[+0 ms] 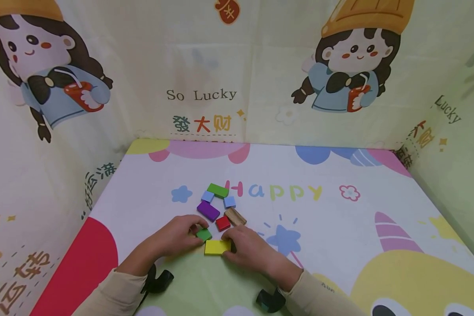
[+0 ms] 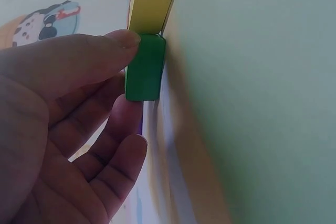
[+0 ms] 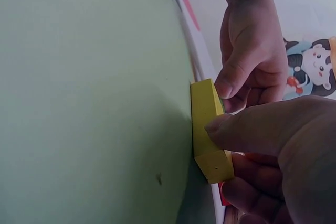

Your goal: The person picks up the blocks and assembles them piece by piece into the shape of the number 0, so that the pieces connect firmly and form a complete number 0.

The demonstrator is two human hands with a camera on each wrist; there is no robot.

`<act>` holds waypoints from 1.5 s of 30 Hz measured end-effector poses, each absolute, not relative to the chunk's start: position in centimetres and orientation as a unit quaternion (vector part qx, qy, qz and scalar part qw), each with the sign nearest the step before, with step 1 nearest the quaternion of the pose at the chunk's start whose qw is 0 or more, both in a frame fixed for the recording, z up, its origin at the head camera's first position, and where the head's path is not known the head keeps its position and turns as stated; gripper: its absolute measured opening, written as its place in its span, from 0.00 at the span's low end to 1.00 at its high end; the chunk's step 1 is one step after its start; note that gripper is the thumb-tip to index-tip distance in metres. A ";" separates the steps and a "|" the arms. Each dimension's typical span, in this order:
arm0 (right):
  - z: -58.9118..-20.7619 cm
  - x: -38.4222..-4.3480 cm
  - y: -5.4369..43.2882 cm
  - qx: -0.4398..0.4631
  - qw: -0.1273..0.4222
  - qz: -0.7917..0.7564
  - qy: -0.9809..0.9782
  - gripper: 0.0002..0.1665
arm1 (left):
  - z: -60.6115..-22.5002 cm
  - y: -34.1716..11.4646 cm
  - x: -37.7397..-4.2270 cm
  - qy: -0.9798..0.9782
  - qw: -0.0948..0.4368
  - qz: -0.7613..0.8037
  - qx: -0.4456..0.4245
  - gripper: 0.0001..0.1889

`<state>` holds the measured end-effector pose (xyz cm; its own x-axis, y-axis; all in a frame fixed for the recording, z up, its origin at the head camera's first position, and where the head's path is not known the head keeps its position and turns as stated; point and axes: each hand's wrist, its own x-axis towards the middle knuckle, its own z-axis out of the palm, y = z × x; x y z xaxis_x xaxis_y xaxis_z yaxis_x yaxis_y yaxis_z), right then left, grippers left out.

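Note:
My left hand (image 1: 177, 235) pinches a small green block (image 1: 203, 234) between thumb and fingers. A yellow rectangular block (image 1: 215, 248) lies just right of it, its right end held by the thumb and fingers of my right hand (image 1: 249, 249). In the left wrist view the green block (image 2: 145, 69) and the yellow block (image 2: 152, 1) appear to touch at their ends. Beyond the hands, a red block (image 1: 223, 223), a purple block (image 1: 208, 211), a brown wooden block (image 1: 235, 216), two light blue blocks (image 1: 229, 202) and a longer green block (image 1: 218, 190) form a loose ring.
The blocks lie on a tabletop (image 1: 268, 171) printed with stars, flowers and the word Happy. A cream printed cloth (image 1: 268, 79) stands behind and at both sides. Black wrist cameras (image 1: 160, 281) hang below each wrist.

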<state>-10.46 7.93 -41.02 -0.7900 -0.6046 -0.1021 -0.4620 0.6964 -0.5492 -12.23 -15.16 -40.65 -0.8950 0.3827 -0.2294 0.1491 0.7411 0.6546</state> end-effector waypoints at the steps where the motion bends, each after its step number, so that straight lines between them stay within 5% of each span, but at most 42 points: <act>1: -41.0 -10.4 7.9 -0.295 0.138 -0.257 0.910 0.19 | -40.7 -15.2 -12.2 0.915 0.178 0.330 0.147 0.16; 45: -41.0 -9.0 6.7 -0.327 0.134 -0.229 0.907 0.19 | -40.7 -17.1 -10.4 0.913 0.154 0.326 0.189 0.17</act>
